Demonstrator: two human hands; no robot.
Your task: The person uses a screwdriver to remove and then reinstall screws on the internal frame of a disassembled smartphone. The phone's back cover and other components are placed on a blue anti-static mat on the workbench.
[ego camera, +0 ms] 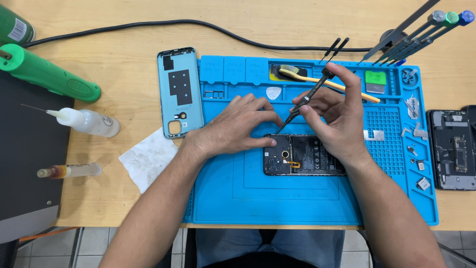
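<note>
An opened black phone [302, 156] lies back-up on the blue work mat [277, 198], its battery and camera block exposed. My left hand [238, 126] rests flat on the mat and presses the phone's upper left corner. My right hand [334, 116] grips a thin black screwdriver [307, 97], forefinger on its cap. The tip touches the phone's top edge near the left fingertips.
A light blue phone back cover [179, 92] lies at the mat's upper left. A white tissue [148, 159], a squeeze bottle [89, 121], a syringe [69, 171] and a green tool [47, 74] sit left. Small parts, another opened phone [453, 149] and a screwdriver rack [421, 32] are right.
</note>
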